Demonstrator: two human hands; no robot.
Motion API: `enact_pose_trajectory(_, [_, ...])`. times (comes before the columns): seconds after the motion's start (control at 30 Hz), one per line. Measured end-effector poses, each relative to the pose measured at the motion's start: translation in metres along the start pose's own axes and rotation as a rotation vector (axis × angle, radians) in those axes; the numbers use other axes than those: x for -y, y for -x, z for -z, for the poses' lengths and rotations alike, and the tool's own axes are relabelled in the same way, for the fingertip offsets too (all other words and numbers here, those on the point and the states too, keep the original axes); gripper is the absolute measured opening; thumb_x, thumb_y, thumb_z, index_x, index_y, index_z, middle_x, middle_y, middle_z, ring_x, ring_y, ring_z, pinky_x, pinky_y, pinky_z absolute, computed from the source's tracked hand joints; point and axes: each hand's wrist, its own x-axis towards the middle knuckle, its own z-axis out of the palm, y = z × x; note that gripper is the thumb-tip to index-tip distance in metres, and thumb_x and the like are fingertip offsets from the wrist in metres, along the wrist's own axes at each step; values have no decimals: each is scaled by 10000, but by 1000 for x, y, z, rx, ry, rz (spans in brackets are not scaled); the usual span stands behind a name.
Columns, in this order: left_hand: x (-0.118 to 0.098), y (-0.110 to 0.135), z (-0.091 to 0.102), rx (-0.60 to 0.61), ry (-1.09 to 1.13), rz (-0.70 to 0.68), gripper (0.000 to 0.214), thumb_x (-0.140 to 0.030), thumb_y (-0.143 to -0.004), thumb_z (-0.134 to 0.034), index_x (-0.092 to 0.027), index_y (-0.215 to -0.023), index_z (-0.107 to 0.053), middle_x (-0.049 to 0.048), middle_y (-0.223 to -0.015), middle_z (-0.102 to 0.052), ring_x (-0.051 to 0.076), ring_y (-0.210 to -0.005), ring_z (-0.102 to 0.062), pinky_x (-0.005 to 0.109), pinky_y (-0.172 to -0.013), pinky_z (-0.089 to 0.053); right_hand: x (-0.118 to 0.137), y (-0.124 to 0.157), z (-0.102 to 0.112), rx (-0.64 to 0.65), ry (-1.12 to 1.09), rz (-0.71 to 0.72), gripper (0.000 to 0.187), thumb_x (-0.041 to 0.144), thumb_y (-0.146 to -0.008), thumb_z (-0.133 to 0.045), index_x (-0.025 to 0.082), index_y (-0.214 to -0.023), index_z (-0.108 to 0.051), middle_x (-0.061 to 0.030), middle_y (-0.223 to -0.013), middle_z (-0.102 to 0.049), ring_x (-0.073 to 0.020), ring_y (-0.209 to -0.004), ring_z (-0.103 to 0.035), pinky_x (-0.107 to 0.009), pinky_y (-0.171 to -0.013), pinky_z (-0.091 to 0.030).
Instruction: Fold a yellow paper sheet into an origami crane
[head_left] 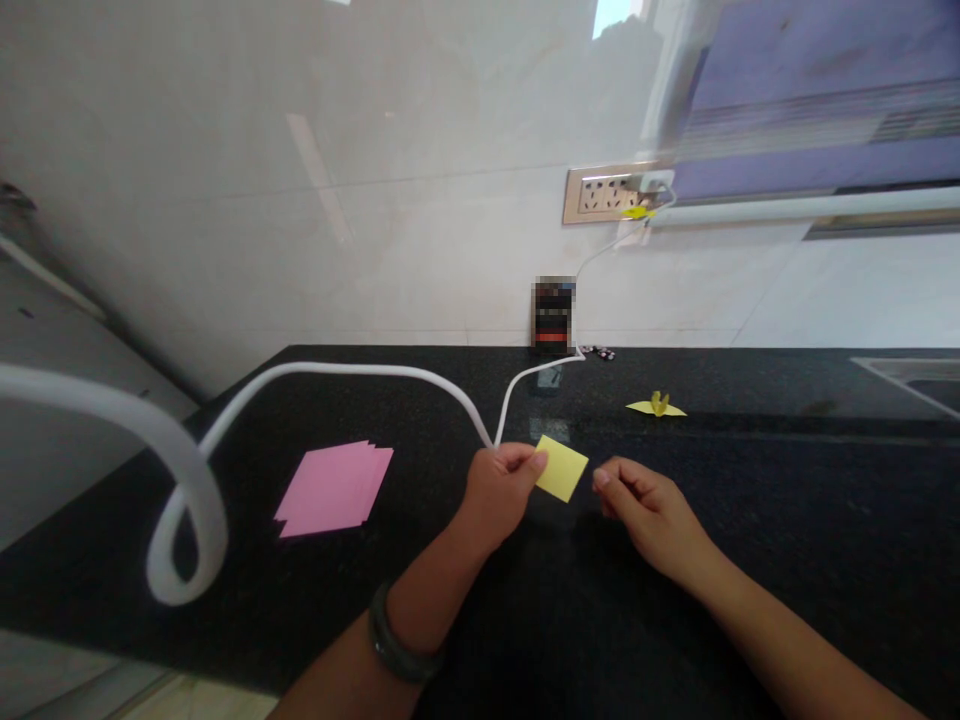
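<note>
My left hand [504, 492] pinches a small yellow paper square [562, 468] by its left edge, between thumb and fingers. The square is held above the dark countertop, tilted, with one corner pointing down. Just to its right is my right hand [643, 505], its thumb and fingers curled together with nothing visible in them; it does not touch the paper. Left of my hands lies a loose stack of pink paper sheets [334, 490]. A folded yellow paper crane [658, 405] rests on the counter beyond my right hand.
A white cable [360, 370] loops across the left side and meets its other run by my left hand. A blurred-out phone-like device [553, 315] leans on the wall, near a wall socket [611, 195]. At the far right is a sink edge [900, 385]. Black countertop [810, 540] lies underneath.
</note>
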Motion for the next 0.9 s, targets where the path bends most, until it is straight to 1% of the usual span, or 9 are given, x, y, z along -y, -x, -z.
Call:
enact_pose_trajectory(0.07, [0, -1, 1, -39, 89, 33, 277, -376, -724, -498, -128, -747, -617, 21, -632, -587, 132, -606, -530, 220, -540, -394, -1, -1, -1, -24, -71, -34, 272, 374, -806, -402, 181, -630, -481, 20, -547, -462, -109, -526, -429, -235, -512, -345])
enact_pose_trajectory(0.13, [-3, 1, -2, 13, 118, 55, 273, -371, -714, -512, -123, -735, -624, 22, -634, -589, 126, -595, -524, 219, -539, -392, -1, -1, -4, 12, -181, -57, 230, 384, -790, -433, 183, -692, -485, 23, -573, -476, -108, -541, -442, -230, -520, -360])
enact_pose_trajectory(0.2, [-6, 5, -6, 111, 71, 46, 265, -358, -708, -522, -118, -695, -635, 14, -599, -573, 108, -549, -493, 209, -513, -371, 1, 0, -8, 80, -267, -84, 207, 389, -746, -503, 183, -727, -488, 29, -591, -481, -104, -540, -444, -220, -501, -363])
enact_pose_trajectory(0.3, [-9, 9, -10, 152, 21, 21, 261, -344, -711, -519, -119, -667, -642, 7, -580, -556, 101, -544, -474, 204, -504, -355, 2, 2, -12, 125, -289, -117, 217, 383, -700, -559, 176, -672, -500, 36, -555, -475, -96, -507, -431, -211, -463, -341])
enact_pose_trajectory(0.43, [-6, 6, -8, 69, 37, 37, 286, -366, -720, -505, -115, -707, -642, 18, -615, -576, 115, -571, -497, 212, -518, -373, 0, 0, -9, 41, -281, -130, 251, 372, -706, -559, 168, -575, -497, 28, -511, -482, -89, -481, -420, -220, -476, -334])
enact_pose_trajectory(0.53, [-3, 3, -7, 5, 77, 60, 313, -389, -726, -492, -108, -725, -631, 29, -638, -590, 132, -599, -521, 225, -536, -391, -2, -2, -5, -80, -353, -144, 247, 388, -735, -527, 165, -630, -524, 13, -561, -508, -93, -489, -438, -231, -496, -349])
enact_pose_trajectory(0.6, [-3, 4, -7, 16, 90, 76, 319, -394, -724, -496, -105, -728, -630, 31, -633, -591, 132, -595, -524, 228, -536, -394, -1, -2, -5, -104, -393, -138, 249, 404, -759, -492, 167, -698, -539, 9, -582, -511, -99, -495, -444, -234, -499, -354])
enact_pose_trajectory(0.73, [-7, 8, -11, 136, 99, 76, 303, -380, -710, -524, -105, -749, -644, 31, -630, -598, 122, -582, -521, 224, -544, -395, 1, 1, -7, 4, -387, -108, 244, 397, -767, -489, 168, -704, -546, 12, -564, -494, -108, -527, -447, -233, -522, -356])
enact_pose_trajectory(0.9, [-11, 7, -11, 172, 220, 88, 326, -386, -747, -484, -114, -861, -625, 49, -715, -617, 127, -635, -542, 238, -590, -416, -2, 2, -7, 47, -531, -175, 236, 374, -786, -469, 170, -683, -529, 12, -580, -496, -104, -528, -443, -233, -520, -352])
